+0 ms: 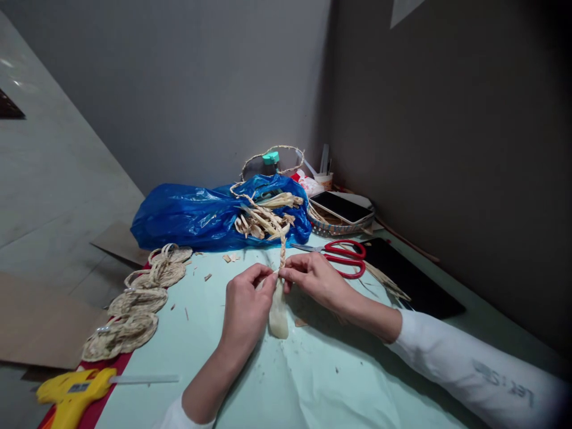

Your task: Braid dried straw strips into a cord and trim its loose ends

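Both of my hands meet at the lower end of a pale braid (283,250) of dried plant strips, probably husk. My left hand (248,304) pinches the strands from the left. From the right, my right hand (315,277) closes thumb and fingers on the same spot. A broad loose husk strip (279,316) hangs below the fingers toward me. Beyond my hands, the braid runs up over a blue plastic bag (192,214), whose mouth shows more dried strips (263,220). The exact finger grip on each strand is partly hidden.
Red-handled scissors (344,259) lie beside my right hand. Behind them, a phone (342,207) rests on a woven basket (333,229). A black flat slab (411,280) lies at right. Several small woven slippers (138,301) line the left edge, near a yellow glue gun (78,390).
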The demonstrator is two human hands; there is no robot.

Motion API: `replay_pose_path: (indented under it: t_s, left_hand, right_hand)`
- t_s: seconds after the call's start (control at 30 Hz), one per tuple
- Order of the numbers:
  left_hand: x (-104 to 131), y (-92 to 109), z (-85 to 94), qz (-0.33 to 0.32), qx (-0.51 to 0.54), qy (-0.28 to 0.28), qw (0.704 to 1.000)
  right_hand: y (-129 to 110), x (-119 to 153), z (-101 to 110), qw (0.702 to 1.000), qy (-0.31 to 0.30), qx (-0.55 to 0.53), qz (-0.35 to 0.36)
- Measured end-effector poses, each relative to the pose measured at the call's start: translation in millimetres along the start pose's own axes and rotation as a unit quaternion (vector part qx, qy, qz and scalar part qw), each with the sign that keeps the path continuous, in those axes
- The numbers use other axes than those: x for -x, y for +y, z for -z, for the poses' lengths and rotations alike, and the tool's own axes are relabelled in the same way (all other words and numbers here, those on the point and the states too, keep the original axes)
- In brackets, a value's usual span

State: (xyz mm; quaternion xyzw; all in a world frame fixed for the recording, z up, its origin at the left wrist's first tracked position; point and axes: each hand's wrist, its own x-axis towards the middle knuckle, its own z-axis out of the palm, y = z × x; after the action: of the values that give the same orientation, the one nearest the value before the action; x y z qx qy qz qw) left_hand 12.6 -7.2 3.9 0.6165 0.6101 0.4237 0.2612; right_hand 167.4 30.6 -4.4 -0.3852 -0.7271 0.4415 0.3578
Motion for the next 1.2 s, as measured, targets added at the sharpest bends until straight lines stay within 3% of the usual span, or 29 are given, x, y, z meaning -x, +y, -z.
replay_pose_path:
  t_s: [0.13,0.23,0.4,0.5,0.57,0.67,0.8,0.9,0.97,1.03,1.1,1.13,1.2]
  left_hand:
    - [3,2,-2.0,0.000,-0.008,0.028,1.000]
    - [11,2,-7.1,-0.099,-0.087,0.101,0.986]
    - [24,-1,-18.7,-0.293,-0.281,0.142,0.903]
    - [27,-2,-27.6,-0.340,-0.373,0.130,0.853]
    - [30,-1,-33.8,-0.347,-0.398,0.117,0.841]
    - [35,1,-39.6,-0.328,-0.371,0.089,0.864]
    - [33,6,-33.0,-0.283,-0.199,0.038,0.937]
    - [20,5,-21.3,-0.179,-0.078,0.091,0.976]
    - [10,3,-15.3,-0.089,0.019,0.067,0.994]
    - [3,0,-11.6,0.007,0.159,-0.039,0.986]
    - [-2,-3,-9.1,0.084,0.266,-0.132,0.951]
    - [-4,-4,-7.8,0.107,0.291,-0.156,0.938]
    - [-6,-6,-4.8,0.122,0.281,-0.164,0.938]
  right_hand:
    - [-2,1,-5,0.997,0.023,-0.054,-0.044]
    - [-5,2,-8,0.980,0.029,-0.181,-0.081]
    - [-8,4,-9,0.964,0.050,-0.239,-0.106]
    - [-2,3,-11,0.963,0.070,-0.242,-0.092]
    - [3,0,-13,0.964,0.096,-0.233,-0.089]
    - [9,-4,-13,0.963,0.137,-0.215,-0.090]
    - [10,-7,-8,0.956,0.142,-0.246,-0.074]
    - [4,-4,-9,0.954,0.107,-0.268,-0.081]
    - [-1,-2,-11,0.956,0.081,-0.270,-0.076]
    - [-5,1,-14,0.955,0.037,-0.287,-0.065]
    - [-6,3,-14,0.955,-0.010,-0.291,-0.055]
    - [-6,3,-13,0.959,-0.031,-0.279,-0.052]
    - [-5,4,-8,0.972,-0.053,-0.225,-0.040]
